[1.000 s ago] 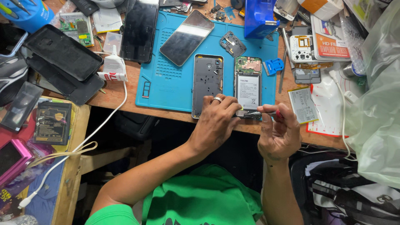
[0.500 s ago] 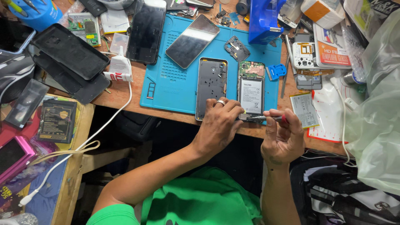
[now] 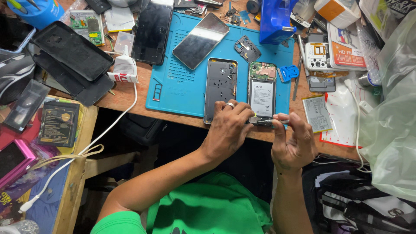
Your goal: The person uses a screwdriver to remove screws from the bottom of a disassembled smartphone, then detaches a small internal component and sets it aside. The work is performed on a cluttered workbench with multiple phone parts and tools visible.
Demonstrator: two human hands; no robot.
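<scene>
fingers of both hands, right hand [image 3: 294, 143] and left hand [image 3: 227, 130], pinch a small tool [image 3: 269, 123] at the opened phone's [image 3: 261, 95] lower end, its long axis running toward the frame's top

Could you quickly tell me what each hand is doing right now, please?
Left hand: fingers curled down on the bottom end of the opened phone.
Right hand: fingers pinched on a thin dark tool.
</scene>
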